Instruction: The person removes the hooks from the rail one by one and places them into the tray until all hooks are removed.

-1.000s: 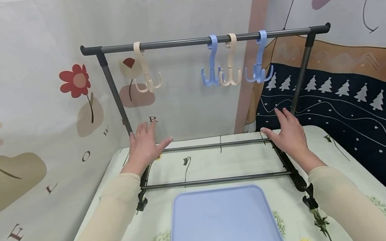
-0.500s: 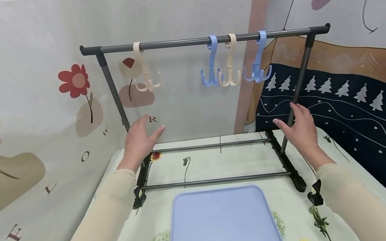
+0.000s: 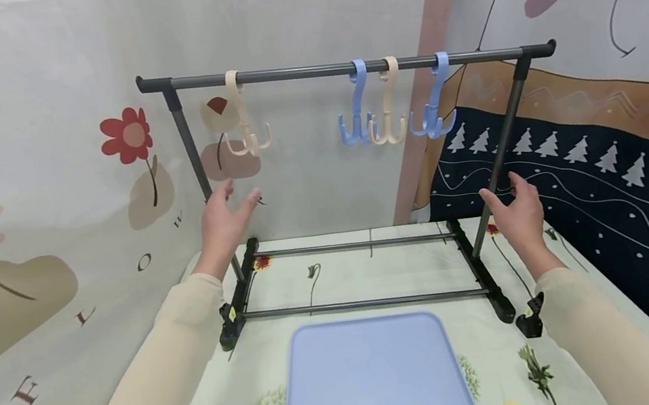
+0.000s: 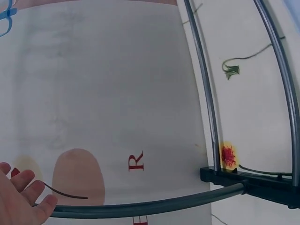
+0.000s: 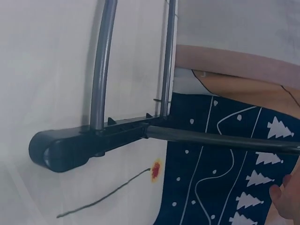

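Note:
A dark grey clothes rack stands with its top bar raised on two posts. Two blue hooks and two beige hooks hang from that bar, one beige at the left and the others grouped at the right. My left hand is beside the left post, fingers and thumb spread; whether it touches the post cannot be told. By the right post is my right hand, thumb and fingers parted, holding nothing; in the right wrist view only part of it shows.
A light blue tray lies at the front of the flower-printed table cover. Black feet and two low crossbars form the rack's base. Patterned cloth hangs behind and to the right.
My left hand has moved up and slightly left along the left post. My right hand has shifted right, to the outer side of the right post. The rack and hooks stay put.

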The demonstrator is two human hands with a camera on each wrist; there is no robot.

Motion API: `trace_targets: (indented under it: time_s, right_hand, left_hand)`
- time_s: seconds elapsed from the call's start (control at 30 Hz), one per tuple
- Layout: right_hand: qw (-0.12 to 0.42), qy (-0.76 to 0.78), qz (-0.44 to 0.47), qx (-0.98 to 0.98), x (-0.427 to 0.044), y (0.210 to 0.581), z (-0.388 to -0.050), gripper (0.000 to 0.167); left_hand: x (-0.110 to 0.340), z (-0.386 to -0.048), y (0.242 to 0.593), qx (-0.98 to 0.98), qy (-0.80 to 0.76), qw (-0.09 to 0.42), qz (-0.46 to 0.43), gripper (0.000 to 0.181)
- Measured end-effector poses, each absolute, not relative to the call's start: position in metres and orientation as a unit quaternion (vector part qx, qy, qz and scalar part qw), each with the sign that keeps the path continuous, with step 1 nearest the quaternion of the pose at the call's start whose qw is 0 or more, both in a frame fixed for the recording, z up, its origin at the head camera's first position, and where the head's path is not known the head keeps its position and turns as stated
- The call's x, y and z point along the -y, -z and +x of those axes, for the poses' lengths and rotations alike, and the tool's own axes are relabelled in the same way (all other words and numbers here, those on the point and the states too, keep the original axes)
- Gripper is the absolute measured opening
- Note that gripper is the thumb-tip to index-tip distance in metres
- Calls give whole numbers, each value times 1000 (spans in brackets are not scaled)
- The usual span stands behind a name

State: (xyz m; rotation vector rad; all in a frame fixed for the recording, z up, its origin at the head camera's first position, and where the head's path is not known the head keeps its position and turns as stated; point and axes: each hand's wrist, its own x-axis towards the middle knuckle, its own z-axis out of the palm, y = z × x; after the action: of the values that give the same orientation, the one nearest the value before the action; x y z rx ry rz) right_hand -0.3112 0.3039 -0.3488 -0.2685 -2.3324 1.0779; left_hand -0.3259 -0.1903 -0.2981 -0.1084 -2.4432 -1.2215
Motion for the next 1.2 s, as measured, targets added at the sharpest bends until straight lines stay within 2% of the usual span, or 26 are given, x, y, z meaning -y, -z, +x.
trace_targets:
  time_s: [0.43,1.2]
  right_hand:
    - [235,-489,-151,826,-306,354,-326,61]
    - [221,-508,-186,811,-313,368,-345,43]
  left_hand:
    - [190,-324,278,825,515,233,-19,82]
    - [173,-332,213,769,572,283,8,63]
